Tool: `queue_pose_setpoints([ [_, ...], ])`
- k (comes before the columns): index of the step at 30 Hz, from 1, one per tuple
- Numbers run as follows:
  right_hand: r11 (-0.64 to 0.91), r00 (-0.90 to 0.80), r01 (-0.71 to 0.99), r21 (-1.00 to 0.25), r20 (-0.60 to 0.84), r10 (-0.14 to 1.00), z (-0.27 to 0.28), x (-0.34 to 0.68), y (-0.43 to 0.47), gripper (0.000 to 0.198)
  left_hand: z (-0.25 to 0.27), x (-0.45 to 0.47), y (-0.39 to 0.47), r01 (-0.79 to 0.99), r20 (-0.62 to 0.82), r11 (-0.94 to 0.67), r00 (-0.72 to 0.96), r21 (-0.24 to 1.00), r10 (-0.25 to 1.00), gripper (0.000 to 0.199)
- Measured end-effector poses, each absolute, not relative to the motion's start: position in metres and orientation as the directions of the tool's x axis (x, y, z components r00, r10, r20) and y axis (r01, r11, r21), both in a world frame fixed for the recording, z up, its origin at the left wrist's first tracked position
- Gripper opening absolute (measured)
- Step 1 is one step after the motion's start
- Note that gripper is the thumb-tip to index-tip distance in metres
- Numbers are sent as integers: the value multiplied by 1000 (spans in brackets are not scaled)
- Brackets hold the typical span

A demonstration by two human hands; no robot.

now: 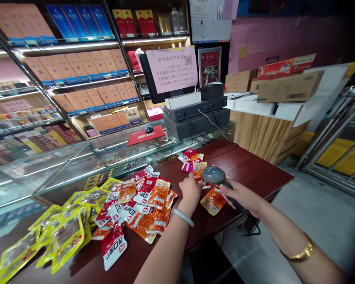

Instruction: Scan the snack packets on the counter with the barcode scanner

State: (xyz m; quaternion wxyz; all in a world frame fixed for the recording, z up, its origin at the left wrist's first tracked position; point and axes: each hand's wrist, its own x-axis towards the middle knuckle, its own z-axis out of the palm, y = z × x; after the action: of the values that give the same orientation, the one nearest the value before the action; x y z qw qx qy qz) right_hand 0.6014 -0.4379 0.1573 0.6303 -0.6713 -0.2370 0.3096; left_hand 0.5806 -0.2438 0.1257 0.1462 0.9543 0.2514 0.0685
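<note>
My right hand point(242, 194) is wrapped round the handle of a dark barcode scanner point(212, 174), whose head points left over the table. Just left of the scanner, my left hand point(191, 188) is closed on an orange snack packet point(198, 167), with its fingertips partly hidden. Another orange packet point(213, 200) lies on the table below the scanner. Beyond my left hand are a few red and pink packets point(189, 156). To its left spreads a heap of red-and-white and orange packets point(144, 195), beside a pile of yellow-edged clear packets point(68, 228).
The dark red table point(254, 165) meets a glass display counter point(77, 161). On the counter stand a cash drawer point(195, 122), a monitor with a pink notice point(173, 69) and a mouse point(148, 129). Cardboard boxes point(286, 86) and a metal railing point(328, 130) are at right.
</note>
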Motion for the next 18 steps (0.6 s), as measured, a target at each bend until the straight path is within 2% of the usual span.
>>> queue_pose_setpoints([
  [7, -110, 673, -8, -994, -87, 735, 164, 595, -416, 46, 139, 559, -223, 467, 37, -844, 869, 264, 493, 47],
  [10, -94, 645, -39, -995, -97, 758, 162, 592, -416, 48, 156, 526, -189, 542, 32, -819, 830, 187, 557, 44],
  [12, -85, 634, -37, -996, -89, 768, 159, 593, -421, 49, 171, 500, -164, 611, 81, -785, 781, 102, 619, 45],
  [14, -87, 639, -30, -996, -86, 764, 154, 596, -427, 48, 183, 479, -145, 676, 222, -736, 712, 41, 666, 52],
  [16, -96, 656, -35, -995, -95, 749, 150, 599, -436, 47, 187, 470, -142, 712, 361, -700, 642, 46, 677, 67],
  [18, -106, 678, -47, -993, -110, 727, 147, 601, -444, 47, 183, 474, -157, 660, 394, -746, 665, 90, 635, 72],
])
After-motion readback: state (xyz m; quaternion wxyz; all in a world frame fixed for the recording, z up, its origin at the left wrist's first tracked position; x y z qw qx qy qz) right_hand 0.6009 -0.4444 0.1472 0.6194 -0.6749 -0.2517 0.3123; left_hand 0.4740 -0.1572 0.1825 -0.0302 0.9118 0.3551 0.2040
